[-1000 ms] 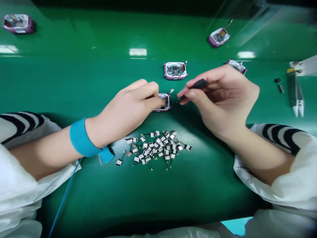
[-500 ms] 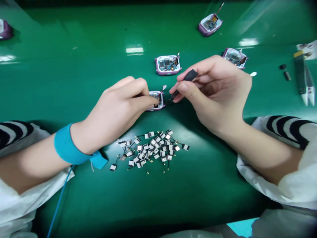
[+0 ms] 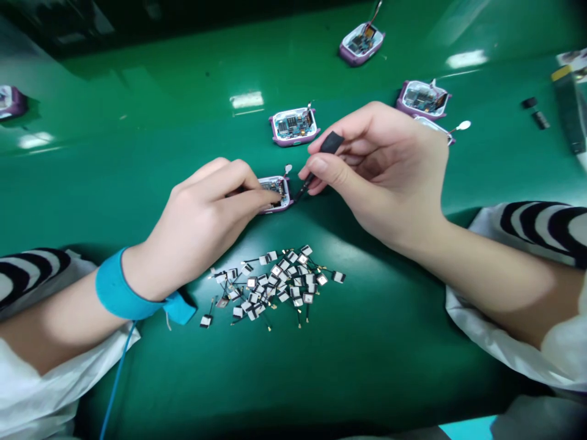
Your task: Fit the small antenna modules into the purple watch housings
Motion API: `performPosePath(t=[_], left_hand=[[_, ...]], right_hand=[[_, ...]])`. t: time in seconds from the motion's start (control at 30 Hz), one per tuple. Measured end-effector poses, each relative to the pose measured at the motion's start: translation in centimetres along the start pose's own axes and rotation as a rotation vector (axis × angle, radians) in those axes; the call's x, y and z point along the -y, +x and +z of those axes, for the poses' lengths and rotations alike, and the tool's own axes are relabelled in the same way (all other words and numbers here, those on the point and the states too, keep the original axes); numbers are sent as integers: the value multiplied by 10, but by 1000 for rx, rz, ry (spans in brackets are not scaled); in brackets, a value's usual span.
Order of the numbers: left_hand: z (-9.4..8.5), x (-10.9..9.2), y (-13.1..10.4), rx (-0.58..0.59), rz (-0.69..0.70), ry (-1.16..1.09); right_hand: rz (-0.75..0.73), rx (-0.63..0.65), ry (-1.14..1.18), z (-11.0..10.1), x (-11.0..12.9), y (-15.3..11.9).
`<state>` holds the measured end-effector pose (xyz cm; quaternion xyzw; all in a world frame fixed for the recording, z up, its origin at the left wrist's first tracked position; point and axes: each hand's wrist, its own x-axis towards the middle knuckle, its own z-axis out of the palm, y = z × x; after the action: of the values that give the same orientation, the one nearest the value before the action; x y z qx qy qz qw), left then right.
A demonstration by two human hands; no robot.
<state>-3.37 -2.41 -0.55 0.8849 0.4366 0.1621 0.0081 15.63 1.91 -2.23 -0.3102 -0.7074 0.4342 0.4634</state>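
Clamped on a slim dark tool (image 3: pixel 332 143), the grip of the right hand (image 3: pixel 394 168) is closed; whether the left hand's (image 3: pixel 206 205) fingertips pinch anything inside the open casing (image 3: pixel 273 185) I cannot tell. Nearer, toward six o'clock from it, small flat parts (image 3: pixel 276 282) with thin, probably bendable leads lie heaped on the glossy green counter (image 3: pixel 367 366). Between the hands, the round-cornered purple shell looks light and stiff, its exposed electronics fragile; its outer sides suit holding. Beyond, near one o'clock, sits a second casing (image 3: pixel 294 127).
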Motion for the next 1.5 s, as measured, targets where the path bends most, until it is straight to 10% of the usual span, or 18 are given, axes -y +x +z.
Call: performPosePath(t=[1.5], left_hand=[[0,-1,0,3,31,42]], right_hand=[[-71,-49,-125,1,3,-3]])
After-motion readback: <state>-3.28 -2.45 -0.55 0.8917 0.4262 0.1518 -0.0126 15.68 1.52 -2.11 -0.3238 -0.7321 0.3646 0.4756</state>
